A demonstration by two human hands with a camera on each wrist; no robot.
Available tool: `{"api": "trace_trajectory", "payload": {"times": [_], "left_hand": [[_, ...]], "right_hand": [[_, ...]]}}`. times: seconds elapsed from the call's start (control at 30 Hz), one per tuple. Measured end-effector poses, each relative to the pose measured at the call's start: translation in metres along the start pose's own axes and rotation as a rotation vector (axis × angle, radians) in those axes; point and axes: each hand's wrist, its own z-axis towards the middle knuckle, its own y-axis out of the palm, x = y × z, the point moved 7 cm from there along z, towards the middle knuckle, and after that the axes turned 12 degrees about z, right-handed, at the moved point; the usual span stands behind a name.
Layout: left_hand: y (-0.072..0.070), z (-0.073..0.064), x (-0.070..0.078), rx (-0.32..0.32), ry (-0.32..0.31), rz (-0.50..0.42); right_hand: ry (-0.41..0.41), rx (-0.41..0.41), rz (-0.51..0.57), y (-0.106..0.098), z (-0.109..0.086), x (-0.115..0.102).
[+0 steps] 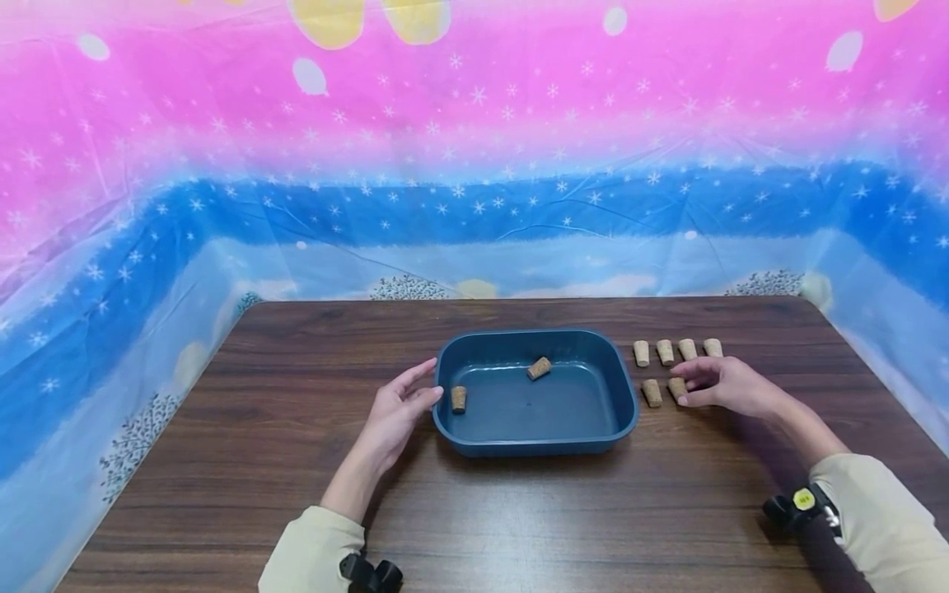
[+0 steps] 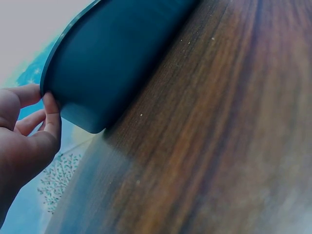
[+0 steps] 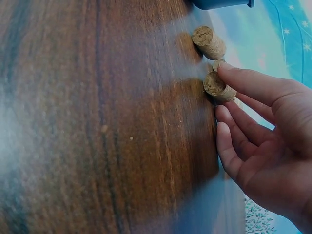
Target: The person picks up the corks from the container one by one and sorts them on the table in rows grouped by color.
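A dark blue plastic basin (image 1: 530, 449) stands on the table, with one cork stopper (image 1: 459, 400) upright near its left wall and another cork stopper (image 1: 539, 368) lying tilted toward the back. My left hand (image 1: 393, 418) pinches the basin's left rim between thumb and fingers, as the left wrist view shows at the rim (image 2: 45, 73). To the right of the basin, my right hand (image 1: 734, 387) pinches a cork stopper (image 3: 218, 87) in the front row, low at the table surface. Beside it stands a second front-row cork stopper (image 1: 652, 393), untouched.
Behind the right hand, a back row of several cork stoppers (image 1: 664, 352) stands on the wooden table (image 1: 245, 461). A patterned pink and blue cloth (image 1: 474, 206) hangs around the table's back and sides.
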Motion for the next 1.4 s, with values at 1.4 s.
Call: {"api": "trace_trajectory", "payload": {"times": [1.4], "left_hand": [[0.001, 0.0, 0.003, -0.018, 0.037, -0.039]], "right_hand": [[-0.115, 0.182, -0.047, 0.023, 0.002, -0.104]]}}
